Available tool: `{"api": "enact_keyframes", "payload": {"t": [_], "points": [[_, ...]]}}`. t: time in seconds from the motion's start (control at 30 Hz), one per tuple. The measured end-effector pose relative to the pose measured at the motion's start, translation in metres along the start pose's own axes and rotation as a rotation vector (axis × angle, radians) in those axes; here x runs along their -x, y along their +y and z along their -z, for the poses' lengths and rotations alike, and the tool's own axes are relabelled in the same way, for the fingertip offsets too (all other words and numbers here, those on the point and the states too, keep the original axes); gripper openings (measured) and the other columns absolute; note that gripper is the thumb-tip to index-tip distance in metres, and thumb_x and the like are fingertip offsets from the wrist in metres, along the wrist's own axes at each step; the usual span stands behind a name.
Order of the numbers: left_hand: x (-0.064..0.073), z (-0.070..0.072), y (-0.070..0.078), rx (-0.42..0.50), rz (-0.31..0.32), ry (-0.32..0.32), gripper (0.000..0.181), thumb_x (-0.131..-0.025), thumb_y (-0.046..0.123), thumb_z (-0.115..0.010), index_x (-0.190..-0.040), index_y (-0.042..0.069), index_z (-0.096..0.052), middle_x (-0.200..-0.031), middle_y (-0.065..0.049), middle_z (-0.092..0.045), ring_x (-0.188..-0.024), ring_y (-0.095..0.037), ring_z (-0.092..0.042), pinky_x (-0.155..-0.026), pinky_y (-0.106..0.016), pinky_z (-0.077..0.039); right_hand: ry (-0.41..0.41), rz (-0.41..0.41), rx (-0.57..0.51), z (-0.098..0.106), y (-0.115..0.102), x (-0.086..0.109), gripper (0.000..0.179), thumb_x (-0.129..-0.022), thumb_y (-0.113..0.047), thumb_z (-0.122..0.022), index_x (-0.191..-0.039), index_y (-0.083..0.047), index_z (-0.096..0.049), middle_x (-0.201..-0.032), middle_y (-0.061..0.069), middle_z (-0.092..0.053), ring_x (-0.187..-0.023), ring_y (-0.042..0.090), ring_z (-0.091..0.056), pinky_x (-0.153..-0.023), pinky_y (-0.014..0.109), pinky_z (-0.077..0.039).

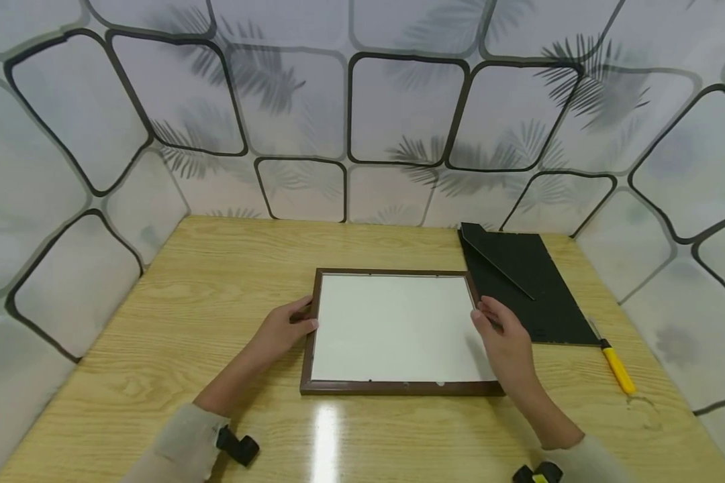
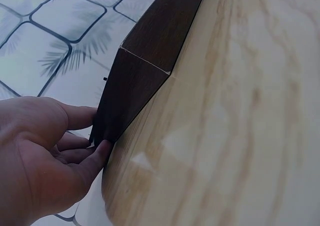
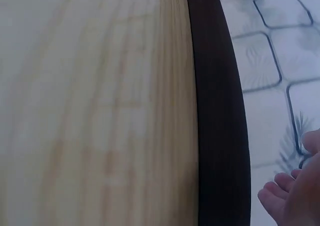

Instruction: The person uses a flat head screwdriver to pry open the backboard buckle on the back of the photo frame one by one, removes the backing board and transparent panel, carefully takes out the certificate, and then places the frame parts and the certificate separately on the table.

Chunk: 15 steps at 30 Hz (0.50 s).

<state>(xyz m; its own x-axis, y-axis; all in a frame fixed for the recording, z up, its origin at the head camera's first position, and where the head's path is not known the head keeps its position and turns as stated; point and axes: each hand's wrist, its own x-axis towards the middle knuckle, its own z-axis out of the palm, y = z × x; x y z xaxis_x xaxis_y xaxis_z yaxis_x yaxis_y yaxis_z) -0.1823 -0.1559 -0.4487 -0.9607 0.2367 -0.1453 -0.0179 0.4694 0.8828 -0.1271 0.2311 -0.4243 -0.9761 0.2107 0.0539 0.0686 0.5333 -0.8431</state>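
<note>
A brown picture frame [image 1: 405, 388] shows its white backing [image 1: 393, 329] upward at the middle of the table. At its left side, my left hand [image 1: 285, 329] pinches the border between thumb and fingers. The left wrist view shows the same grip near a mitred corner of the dark border [image 2: 135, 61], with my left hand [image 2: 45, 161] beside it. My right hand [image 1: 510, 345] is at the frame's right side, fingers loosely bent. In the right wrist view, a gap separates my right hand [image 3: 295, 191] from the dark border [image 3: 222, 116].
A black backing board [image 1: 550, 305] with a slanted flap [image 1: 498, 261] lies behind and right of the frame. Beside it is a yellow-handled tool [image 1: 619, 369] with a thin tip. Patterned panels [image 1: 405, 114] stand around the wooden table [image 1: 235, 255] at back and sides.
</note>
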Motion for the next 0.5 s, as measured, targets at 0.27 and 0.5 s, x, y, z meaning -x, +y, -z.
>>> {"api": "enact_keyframes", "payload": {"t": [0.27, 0.5], "points": [[0.0, -0.001, -0.001, -0.007, 0.004, -0.002, 0.062, -0.101, 0.025, -0.062, -0.156, 0.009, -0.037, -0.147, -0.021, -0.052, -0.138, -0.037, -0.047, -0.112, -0.053, -0.04, -0.166, 0.126, 0.022, -0.044, -0.024, 0.002, 0.071, -0.1, -0.053, -0.056, -0.152, -0.007, -0.043, -0.155, 0.013, -0.043, -0.145, 0.035, -0.037, -0.117, 0.055, -0.034], [0.0, 0.0, -0.001, -0.002, 0.006, -0.003, 0.063, -0.101, 0.024, -0.062, -0.156, 0.009, -0.037, -0.147, -0.021, -0.052, -0.137, -0.037, -0.047, -0.112, -0.053, -0.041, -0.3, 0.166, 0.176, -0.079, -0.046, 0.009, 0.071, -0.098, -0.053, -0.061, -0.154, -0.013, -0.042, -0.16, 0.009, -0.038, -0.15, 0.033, -0.032, -0.119, 0.055, -0.03]]}}
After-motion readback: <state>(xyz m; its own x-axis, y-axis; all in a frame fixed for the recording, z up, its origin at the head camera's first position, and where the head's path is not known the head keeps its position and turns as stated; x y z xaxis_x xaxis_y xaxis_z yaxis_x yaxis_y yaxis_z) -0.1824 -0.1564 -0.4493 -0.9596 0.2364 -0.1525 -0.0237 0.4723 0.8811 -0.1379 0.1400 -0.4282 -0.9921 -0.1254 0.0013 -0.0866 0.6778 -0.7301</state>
